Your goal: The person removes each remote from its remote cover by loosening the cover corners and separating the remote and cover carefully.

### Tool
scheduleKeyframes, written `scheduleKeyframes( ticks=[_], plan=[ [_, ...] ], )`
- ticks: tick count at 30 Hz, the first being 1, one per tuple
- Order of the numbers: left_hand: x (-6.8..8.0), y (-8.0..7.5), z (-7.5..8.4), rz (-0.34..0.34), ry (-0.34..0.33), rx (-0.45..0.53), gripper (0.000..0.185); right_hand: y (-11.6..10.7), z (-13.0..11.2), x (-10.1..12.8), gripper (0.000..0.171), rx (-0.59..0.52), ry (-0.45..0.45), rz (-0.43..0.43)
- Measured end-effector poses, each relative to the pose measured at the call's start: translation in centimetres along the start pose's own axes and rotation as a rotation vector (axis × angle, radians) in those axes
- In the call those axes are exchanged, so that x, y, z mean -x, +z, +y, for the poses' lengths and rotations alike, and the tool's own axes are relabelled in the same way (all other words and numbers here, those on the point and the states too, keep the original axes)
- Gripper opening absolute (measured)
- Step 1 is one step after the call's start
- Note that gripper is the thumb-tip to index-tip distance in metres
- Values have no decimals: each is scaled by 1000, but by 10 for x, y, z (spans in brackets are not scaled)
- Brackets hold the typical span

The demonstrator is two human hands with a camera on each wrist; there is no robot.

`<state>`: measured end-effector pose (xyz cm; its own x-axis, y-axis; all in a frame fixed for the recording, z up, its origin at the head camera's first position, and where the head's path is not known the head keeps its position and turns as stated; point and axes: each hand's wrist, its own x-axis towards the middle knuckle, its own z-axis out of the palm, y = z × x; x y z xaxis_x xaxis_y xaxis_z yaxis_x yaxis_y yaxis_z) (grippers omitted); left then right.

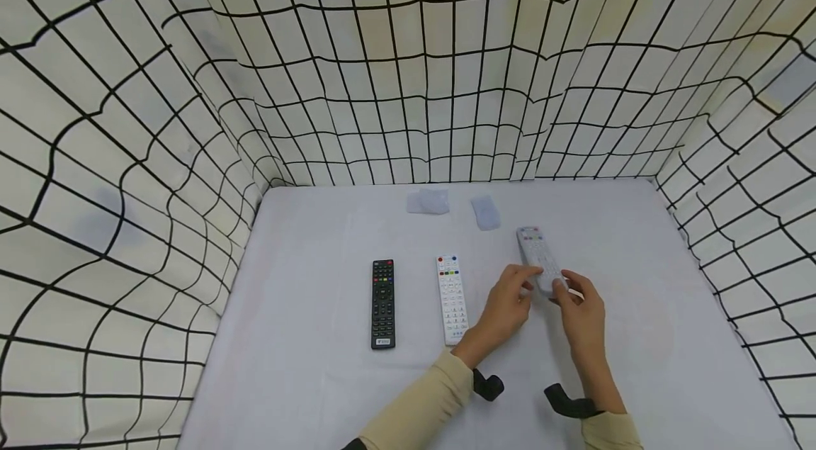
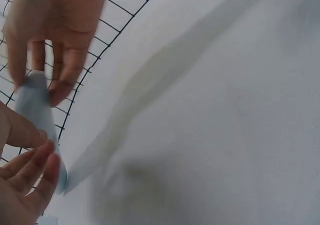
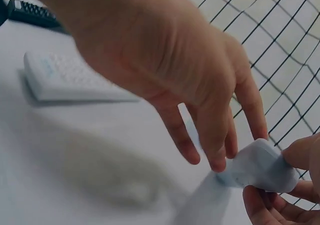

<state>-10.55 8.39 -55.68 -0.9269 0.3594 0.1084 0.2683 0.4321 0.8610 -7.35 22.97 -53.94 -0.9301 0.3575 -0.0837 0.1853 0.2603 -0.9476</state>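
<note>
A light grey remote [image 1: 537,257] lies at an angle on the white table [image 1: 637,308], right of centre. Both hands meet at its near end. My left hand [image 1: 524,284] pinches that end between thumb and fingertips from the left. From the right, my right hand [image 1: 562,291] grips the same end. The right wrist view shows the remote's end [image 3: 260,167] between my right hand's fingers [image 3: 300,157], with the left hand [image 3: 215,150] reaching down onto it. The left wrist view shows the remote [image 2: 35,110] between both hands.
A white remote [image 1: 451,297] and a black remote [image 1: 383,302] lie side by side to the left. Two clear plastic sleeves [image 1: 428,201] [image 1: 486,212] lie near the back. Checked cloth walls [image 1: 408,81] enclose the table on three sides.
</note>
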Motion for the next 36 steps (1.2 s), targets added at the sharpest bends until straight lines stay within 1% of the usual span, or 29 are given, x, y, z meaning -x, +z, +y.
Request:
scheduleKeyframes(
  ticks=[3,6,9,13,15,19,21,23,24,26,29,32,36],
  plan=[
    [2,0,2,72,65,-93,51,0,-11,3,46,-61,-9,2],
    [3,-1,4,163,129,-183,51,0,-22,8,45,-80,1,2],
    [2,-6,8,242,169,-258,49,0,-34,15,45,-95,6,-7],
    [4,-20,14,320,233,-341,44,-1,-53,23,47,-137,5,-38],
    [5,-28,15,355,279,-373,40,-1,-62,28,47,-152,1,-57],
    [9,-45,18,405,357,-394,33,-2,-80,36,45,-142,-31,-105],
    [12,-53,21,419,378,-383,31,-1,-87,39,44,-117,-59,-125],
    [15,-60,24,422,383,-354,31,0,-93,42,42,-89,-91,-142],
    [17,-63,26,423,382,-337,31,0,-95,44,41,-73,-105,-146],
    [21,-68,28,414,373,-270,31,2,-99,47,39,-41,-141,-152],
    [28,-75,31,380,351,-151,29,4,-103,52,36,-6,-192,-156],
    [34,-82,35,332,316,-37,23,9,-105,57,34,0,-249,-147],
    [42,-90,40,274,248,20,21,17,-106,61,34,7,-314,-118]
  ],
)
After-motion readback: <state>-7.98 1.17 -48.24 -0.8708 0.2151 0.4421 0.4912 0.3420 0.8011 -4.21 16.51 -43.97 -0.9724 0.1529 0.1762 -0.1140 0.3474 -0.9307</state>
